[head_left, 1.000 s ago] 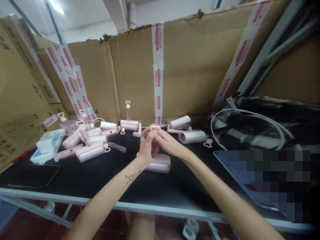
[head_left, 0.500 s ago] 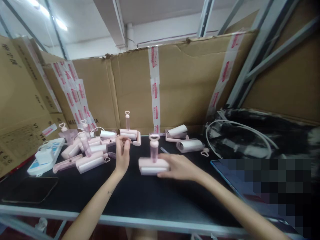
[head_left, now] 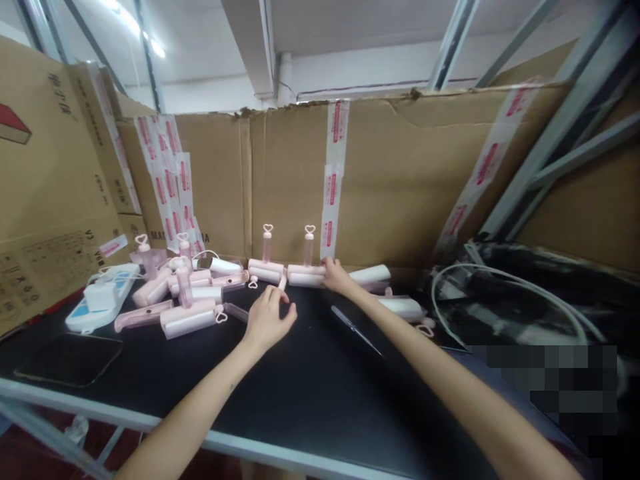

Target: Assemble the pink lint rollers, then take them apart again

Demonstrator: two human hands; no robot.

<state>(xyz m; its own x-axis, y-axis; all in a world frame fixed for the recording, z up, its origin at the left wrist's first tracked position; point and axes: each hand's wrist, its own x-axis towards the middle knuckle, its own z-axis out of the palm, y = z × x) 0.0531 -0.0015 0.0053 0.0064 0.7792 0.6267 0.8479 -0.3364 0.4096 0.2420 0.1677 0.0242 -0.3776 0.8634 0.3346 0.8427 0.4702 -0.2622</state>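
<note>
As right hand (head_left: 333,275) clasps roller (head_left: 304,275), left hand (head_left: 270,316) half-curled, grip unclear, tool (head_left: 353,328) before cardboard (head_left: 410,180)

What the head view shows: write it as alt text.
A person's right hand touches the end of a pink-and-white roller topped by an upright heart-tipped tube; the left hand is open nearby. More rollers clutter the black table.

Rollers (head_left: 306,275) lie between power strip (head_left: 123,279) and cable (head_left: 433,293).
</note>
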